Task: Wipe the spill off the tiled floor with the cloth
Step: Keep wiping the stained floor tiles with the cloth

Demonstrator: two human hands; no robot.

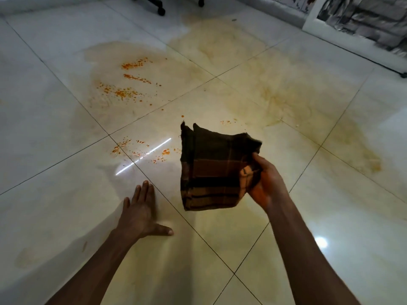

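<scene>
A brown and orange checked cloth (211,166) hangs folded above the glossy tiled floor (44,128), held at its right edge by my right hand (267,183). My left hand (141,211) lies flat on a tile, fingers spread, to the left of the cloth and apart from it. A wide yellowish spill (275,89) stains the tiles ahead and to the right. Orange specks (130,84) sit in its left part, and a second patch of orange specks (141,149) lies just left of the cloth.
Chair castors (161,11) stand at the far edge of the floor. A white-framed panel (312,16) leans at the back right, with a black foot (404,74) on the floor at the right edge.
</scene>
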